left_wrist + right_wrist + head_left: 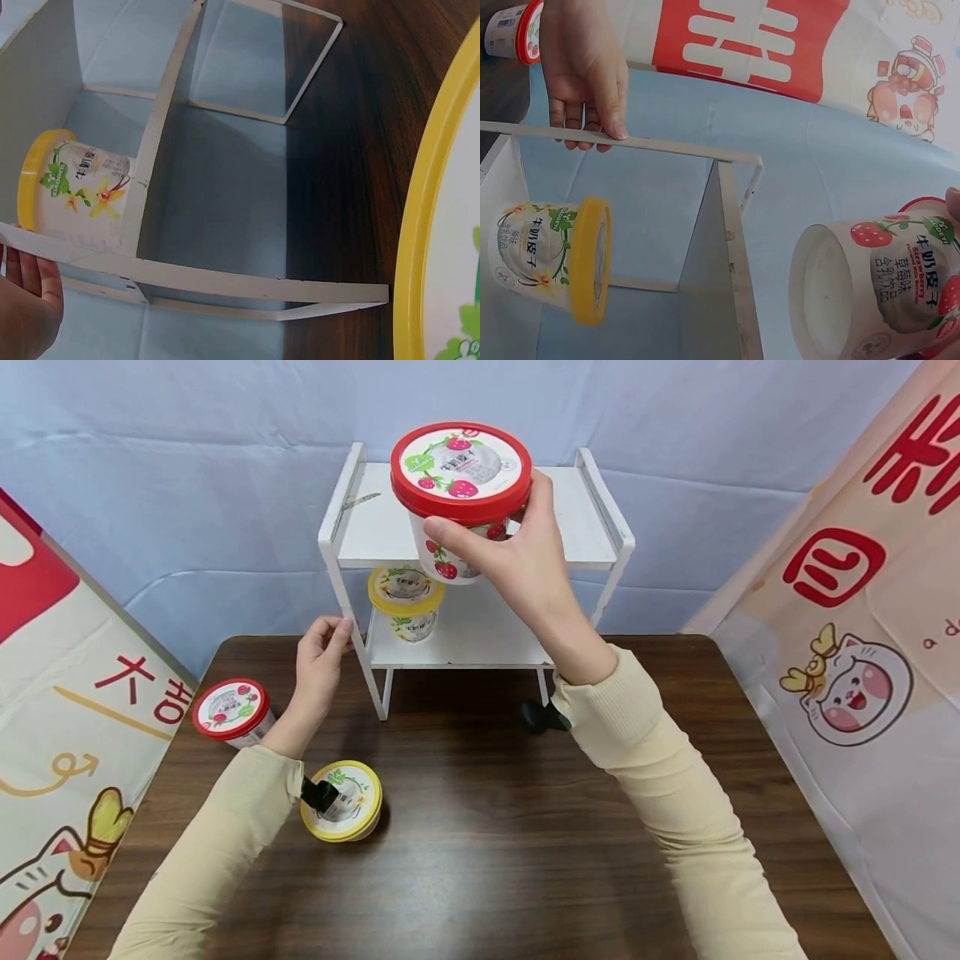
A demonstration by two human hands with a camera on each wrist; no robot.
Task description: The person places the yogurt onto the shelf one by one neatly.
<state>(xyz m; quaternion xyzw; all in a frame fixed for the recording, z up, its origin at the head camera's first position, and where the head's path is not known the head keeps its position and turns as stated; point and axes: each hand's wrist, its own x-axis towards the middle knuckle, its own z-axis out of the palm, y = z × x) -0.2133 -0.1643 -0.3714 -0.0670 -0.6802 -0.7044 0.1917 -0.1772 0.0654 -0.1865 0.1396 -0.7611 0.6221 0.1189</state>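
My right hand (pixel 534 564) grips a strawberry ice cream tub (pixel 461 468) with a red lid, holding it upright above the top board of a small white two-tier shelf (pixel 577 510). In the right wrist view the bottom of that tub (pixel 829 292) shows, apart from the shelf. With thumb and fingers my left hand (pixel 318 664) pinches the left front post of the shelf, as the right wrist view also shows. On the lower board, near the left side, stands a yellow-lidded tub (pixel 406 602) with flower prints.
A second yellow-lidded tub (pixel 352 814) stands on the dark wooden table (pixel 525 860), partly under the left wrist's black camera mount. Farther left is another red-lidded tub (pixel 231 710), partly behind the left forearm. Blue cloth (pixel 225 510) hangs behind, with printed banners at both sides.
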